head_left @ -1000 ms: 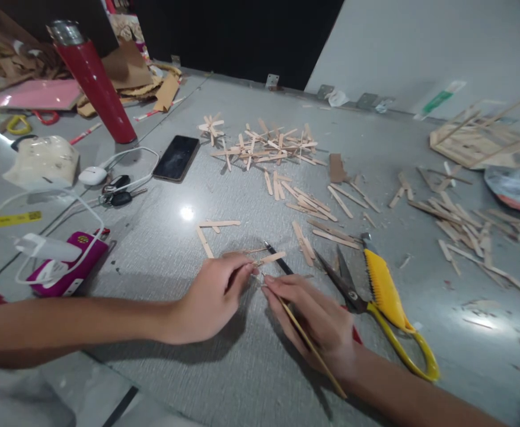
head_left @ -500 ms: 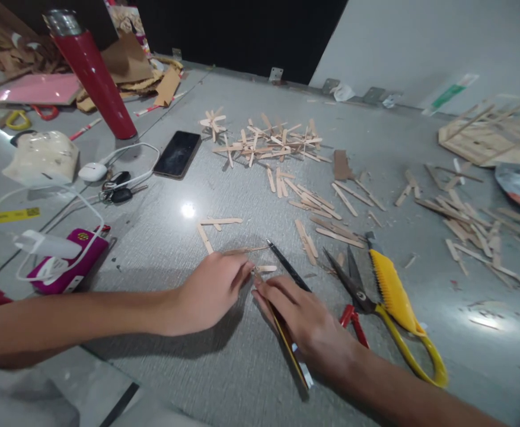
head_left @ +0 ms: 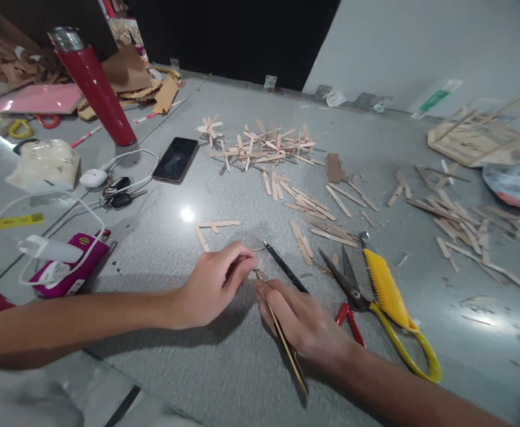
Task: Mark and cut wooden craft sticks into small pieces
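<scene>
At the far left of the table (head_left: 148, 249), a purple case (head_left: 94, 250) is lying under a white cable, and beyond it a red bottle (head_left: 97, 89) is standing near a black phone (head_left: 176, 160). Farther in, a few wooden sticks (head_left: 224, 224) are forming a corner just beyond the left hand (head_left: 210, 284), whose thumb and forefinger are pressing together at the tips; what they may be gripping is too small to tell. A tiny pale piece (head_left: 261, 274) is showing between the two hands. The right hand (head_left: 299, 323) is facing the left one, its fingers gripping a slim gold-edged tool (head_left: 290, 356) that is slanting back toward the near edge. A heap of sticks (head_left: 273, 148) is lying behind, while a black pen (head_left: 286, 268) is resting just past the right fingers. To the right, yellow-handled scissors (head_left: 355, 296) are lying spread beside a yellow cutter (head_left: 386, 290), with loose sticks (head_left: 464, 225) scattering toward a wooden frame (head_left: 468, 145).
</scene>
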`<state>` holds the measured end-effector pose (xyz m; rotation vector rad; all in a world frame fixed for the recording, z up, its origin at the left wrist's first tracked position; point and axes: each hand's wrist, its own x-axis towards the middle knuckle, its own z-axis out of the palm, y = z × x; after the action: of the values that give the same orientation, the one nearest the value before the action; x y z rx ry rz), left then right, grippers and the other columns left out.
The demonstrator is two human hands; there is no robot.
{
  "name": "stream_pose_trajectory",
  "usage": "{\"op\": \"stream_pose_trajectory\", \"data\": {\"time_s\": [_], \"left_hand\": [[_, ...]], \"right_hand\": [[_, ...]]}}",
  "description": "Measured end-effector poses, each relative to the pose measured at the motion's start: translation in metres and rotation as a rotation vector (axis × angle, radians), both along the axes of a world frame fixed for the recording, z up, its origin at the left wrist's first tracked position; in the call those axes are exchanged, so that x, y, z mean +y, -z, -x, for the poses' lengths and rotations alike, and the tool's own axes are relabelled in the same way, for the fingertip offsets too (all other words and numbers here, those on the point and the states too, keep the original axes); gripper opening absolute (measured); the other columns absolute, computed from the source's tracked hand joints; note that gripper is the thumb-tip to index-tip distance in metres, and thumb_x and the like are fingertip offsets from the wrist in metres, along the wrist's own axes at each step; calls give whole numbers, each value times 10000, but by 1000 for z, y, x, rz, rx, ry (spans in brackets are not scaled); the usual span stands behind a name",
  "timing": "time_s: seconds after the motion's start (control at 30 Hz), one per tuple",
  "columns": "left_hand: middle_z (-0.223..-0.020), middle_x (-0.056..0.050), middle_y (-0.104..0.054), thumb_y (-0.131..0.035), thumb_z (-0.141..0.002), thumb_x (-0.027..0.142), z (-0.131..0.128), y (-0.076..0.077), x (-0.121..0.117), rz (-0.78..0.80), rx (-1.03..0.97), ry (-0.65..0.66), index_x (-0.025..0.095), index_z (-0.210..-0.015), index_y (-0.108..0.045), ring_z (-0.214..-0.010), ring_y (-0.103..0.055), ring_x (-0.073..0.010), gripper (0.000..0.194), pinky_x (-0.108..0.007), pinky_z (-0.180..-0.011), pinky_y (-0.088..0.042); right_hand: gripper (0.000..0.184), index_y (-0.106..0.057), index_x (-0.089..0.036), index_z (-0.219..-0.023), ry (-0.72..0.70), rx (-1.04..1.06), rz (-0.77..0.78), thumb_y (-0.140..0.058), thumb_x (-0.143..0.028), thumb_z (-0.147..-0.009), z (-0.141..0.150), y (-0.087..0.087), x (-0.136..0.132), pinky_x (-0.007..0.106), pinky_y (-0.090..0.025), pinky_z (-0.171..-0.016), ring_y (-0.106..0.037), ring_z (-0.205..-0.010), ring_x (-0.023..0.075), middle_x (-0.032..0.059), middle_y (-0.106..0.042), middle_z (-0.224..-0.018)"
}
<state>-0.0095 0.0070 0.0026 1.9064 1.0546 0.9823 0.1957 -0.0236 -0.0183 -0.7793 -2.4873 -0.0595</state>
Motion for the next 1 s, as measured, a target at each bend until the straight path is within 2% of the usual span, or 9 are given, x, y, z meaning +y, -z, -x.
{"op": "stream_pose_trajectory", "data": {"time_s": [0.1,0.2,0.3,0.37,0.5,0.6,0.8,0.93,1.0], "left_hand": [[-596,76,-539,-485,-1090,198,0,0,0,-84,-20,22,165,-959,-622,-472,-473,-62,192,-169,-502,-384],[-600,67,-559,-468,-1096,186,-1,0,2,-162,-31,25,162,-977,-640,-466,-460,-59,210,-170,-498,-386],[-660,43,-619,-477,-1080,162,-1,0,6,-178,7,18,145,-1105,-668,-474,-454,-62,193,-186,-519,-404],[-754,8,-669,-485,-1054,142,-1,1,8,-171,32,25,130,-1242,-651,-510,-474,-73,251,-203,-551,-435],[-975,-60,-693,-483,-930,75,1,5,10,-109,93,110,142,-1488,-501,-674,-578,-121,563,-254,-652,-505],[-1027,-63,-672,-542,-888,105,2,8,10,-49,155,161,187,-1567,-407,-805,-627,-166,697,-301,-745,-538],[-989,-60,-739,-587,-982,207,-1,9,9,105,100,188,187,-1581,-328,-921,-707,-214,653,-355,-873,-552],[-1027,-75,-790,-606,-990,203,-4,6,8,187,8,191,195,-1549,-345,-980,-751,-224,617,-350,-887,-551],[-986,-65,-792,-604,-979,193,-6,6,7,195,-13,160,193,-1506,-376,-942,-754,-221,574,-344,-852,-546]], "right_hand": [[257,-623,-160,-1083,-4,62,62,-386,-62,-1072,2,-1,-1,306,-552,-603,-682,-679,207,66,-703,-815],[256,-573,-235,-974,49,208,272,-367,-132,-1085,4,-5,0,279,-533,-564,-651,-592,172,15,-665,-748],[190,-547,-252,-935,146,374,480,-424,-204,-1073,8,-8,1,265,-527,-543,-650,-552,155,-8,-650,-718],[168,-547,-251,-929,193,429,526,-449,-217,-1061,9,-10,2,264,-523,-540,-658,-541,153,-15,-658,-702],[157,-565,-244,-935,229,475,577,-456,-236,-1048,9,-11,4,259,-513,-531,-666,-541,150,-17,-682,-688],[146,-569,-243,-936,214,475,631,-470,-250,-1044,8,-12,4,258,-511,-532,-657,-532,146,-18,-689,-679],[165,-559,-244,-947,290,485,737,-458,-298,-1065,7,-10,3,260,-500,-524,-636,-524,144,-26,-670,-656],[193,-555,-249,-958,308,561,828,-477,-370,-1088,7,-5,4,245,-489,-488,-605,-493,132,-39,-649,-634],[190,-564,-249,-967,301,610,839,-501,-381,-1087,8,-2,4,237,-485,-474,-592,-482,125,-45,-638,-623]]}}
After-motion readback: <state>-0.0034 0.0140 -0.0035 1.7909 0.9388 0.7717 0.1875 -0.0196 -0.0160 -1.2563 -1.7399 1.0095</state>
